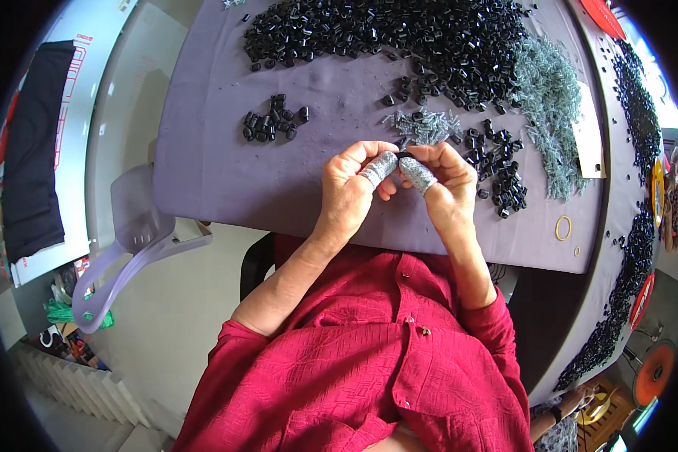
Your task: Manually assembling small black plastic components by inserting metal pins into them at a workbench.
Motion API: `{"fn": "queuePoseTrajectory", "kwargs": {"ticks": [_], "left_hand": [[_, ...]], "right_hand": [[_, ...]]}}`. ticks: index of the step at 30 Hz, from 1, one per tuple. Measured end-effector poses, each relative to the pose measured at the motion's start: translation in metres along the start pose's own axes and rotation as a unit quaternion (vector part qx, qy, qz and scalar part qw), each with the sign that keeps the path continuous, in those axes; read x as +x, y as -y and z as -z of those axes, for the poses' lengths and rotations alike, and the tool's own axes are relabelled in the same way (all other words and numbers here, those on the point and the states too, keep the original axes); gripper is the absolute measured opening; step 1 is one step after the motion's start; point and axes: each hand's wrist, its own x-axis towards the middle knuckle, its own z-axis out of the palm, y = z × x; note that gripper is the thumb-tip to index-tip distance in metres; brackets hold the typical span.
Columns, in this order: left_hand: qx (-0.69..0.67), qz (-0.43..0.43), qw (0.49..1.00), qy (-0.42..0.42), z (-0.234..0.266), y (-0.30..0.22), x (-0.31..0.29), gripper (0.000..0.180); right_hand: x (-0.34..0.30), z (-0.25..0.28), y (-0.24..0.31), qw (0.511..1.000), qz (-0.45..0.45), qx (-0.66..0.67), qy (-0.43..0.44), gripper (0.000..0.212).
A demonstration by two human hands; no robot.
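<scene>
Close together over the near part of the purple-covered table (226, 162), my left hand (346, 181) and my right hand (450, 181) are both closed in a pinch. Grey speckled covers wrap both thumbs. Between the fingertips sits a small black plastic piece (404, 155), mostly hidden by the fingers. Just beyond my hands lies a small pile of metal springs (426, 126). A loose group of black plastic pieces (505, 169) is beside my right hand. Farther left lies a smaller cluster of the same black pieces (271, 120).
A large heap of black pieces (384, 30) covers the table's far side, with a long heap of springs (546, 105) at its right. Yellow rubber bands (563, 228) lie near the right corner. A second table (572, 331) holds more black pieces. A purple plastic chair (132, 226) stands left.
</scene>
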Motion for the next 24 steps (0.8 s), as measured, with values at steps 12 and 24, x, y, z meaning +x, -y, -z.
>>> {"fn": "queuePoseTrajectory", "kwargs": {"ticks": [12, 24], "left_hand": [[0.182, -0.015, 0.983, -0.008, 0.005, -0.008, -0.017, 0.024], [0.242, 0.067, 0.967, 0.03, 0.021, -0.019, -0.02, 0.011]], "right_hand": [[-0.005, -0.007, -0.003, 0.945, 0.179, -0.272, 0.033, 0.03], [-0.016, -0.014, -0.002, 0.854, 0.202, -0.461, 0.129, 0.034]]}}
